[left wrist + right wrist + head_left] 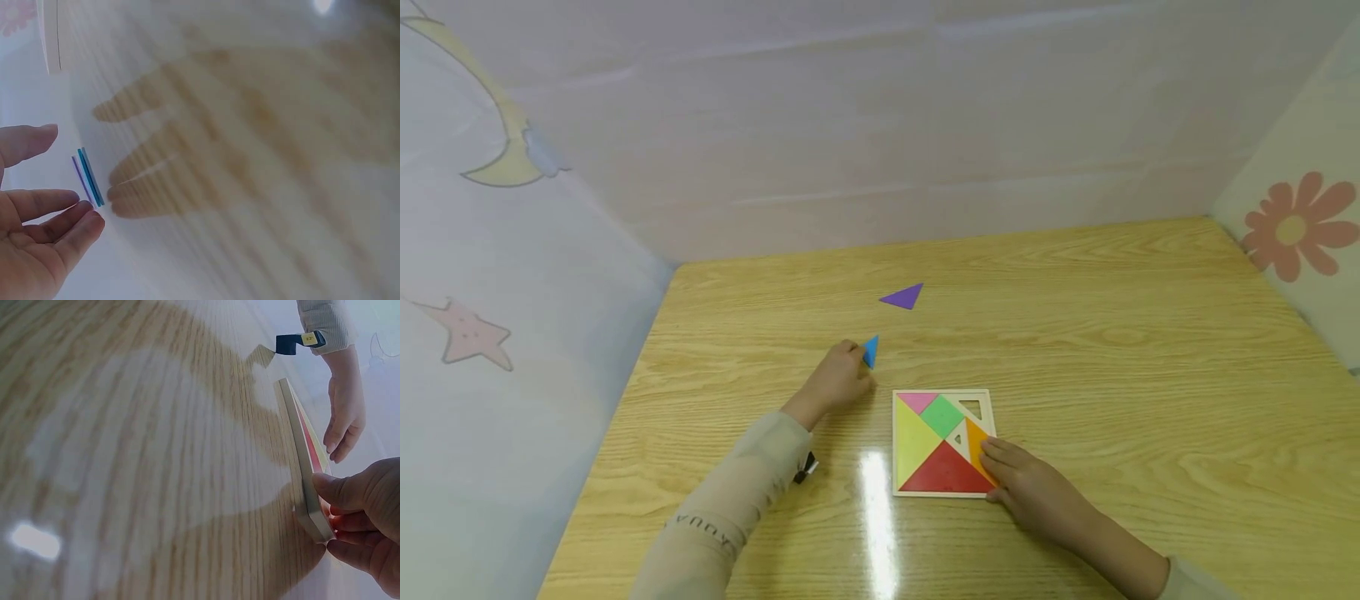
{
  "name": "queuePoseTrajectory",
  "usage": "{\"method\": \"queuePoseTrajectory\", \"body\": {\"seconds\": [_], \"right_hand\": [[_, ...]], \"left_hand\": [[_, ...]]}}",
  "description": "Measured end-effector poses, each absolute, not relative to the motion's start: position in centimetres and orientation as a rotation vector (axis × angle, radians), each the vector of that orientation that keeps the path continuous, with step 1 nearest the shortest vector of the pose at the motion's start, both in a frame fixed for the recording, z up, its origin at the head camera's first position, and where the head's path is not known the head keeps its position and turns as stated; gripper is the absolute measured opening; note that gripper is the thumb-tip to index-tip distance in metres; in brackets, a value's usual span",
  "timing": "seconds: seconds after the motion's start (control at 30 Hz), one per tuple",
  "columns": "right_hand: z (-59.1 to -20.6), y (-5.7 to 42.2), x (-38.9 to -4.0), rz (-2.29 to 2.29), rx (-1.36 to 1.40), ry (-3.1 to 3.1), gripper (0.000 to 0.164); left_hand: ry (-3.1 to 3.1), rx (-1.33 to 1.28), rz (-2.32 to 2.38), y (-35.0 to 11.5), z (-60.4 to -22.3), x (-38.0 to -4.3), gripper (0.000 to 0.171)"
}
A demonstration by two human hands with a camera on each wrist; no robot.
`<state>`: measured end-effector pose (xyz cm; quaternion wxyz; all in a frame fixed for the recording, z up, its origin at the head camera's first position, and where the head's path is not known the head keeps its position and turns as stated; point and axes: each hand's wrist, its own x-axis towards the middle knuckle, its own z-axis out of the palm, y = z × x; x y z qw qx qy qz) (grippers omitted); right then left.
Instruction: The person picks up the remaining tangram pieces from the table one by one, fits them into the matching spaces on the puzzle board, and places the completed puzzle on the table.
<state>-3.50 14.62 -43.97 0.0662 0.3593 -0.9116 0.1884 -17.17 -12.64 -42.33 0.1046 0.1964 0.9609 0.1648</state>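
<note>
A blue triangle (871, 352) lies flat on the table beyond the tray, with my left hand (838, 377) at its left side. In the left wrist view, the fingertips (92, 219) are right at the near end of the blue piece, and the thumb is held well apart from them. My right hand (1037, 493) grips the right edge of a wooden tangram tray (893, 442), thumb at its lower right corner and fingers over the orange piece (975, 439). Yellow, pink, green and red pieces also fill the tray; two light gaps with cut-outs show at its right.
A purple triangle (905, 297) lies farther back on the wooden table (1112, 333). A black strap piece (806, 468) shows by the left wrist. Cloth walls with printed shapes, such as a flower (1291, 229), enclose the back and sides.
</note>
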Motion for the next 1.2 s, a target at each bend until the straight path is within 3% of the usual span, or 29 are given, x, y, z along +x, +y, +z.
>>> {"method": "queuePoseTrajectory", "body": {"seconds": [0.33, 0.6, 1.2], "right_hand": [[-43.7, 14.6, -3.8, 0.556, 1.086, -2.785, 0.041], [-43.9, 14.6, -3.8, 0.572, 1.090, -2.767, 0.041], [-43.9, 14.6, -3.7, 0.603, 1.064, -2.766, 0.042]], "left_hand": [[2.831, 0.491, 0.510, -12.6, -42.6, -18.2, 0.055], [2.884, 0.475, 0.449, -12.1, -42.5, -19.0, 0.040], [2.868, 0.295, 0.468, -11.4, -43.1, -20.2, 0.033]]}}
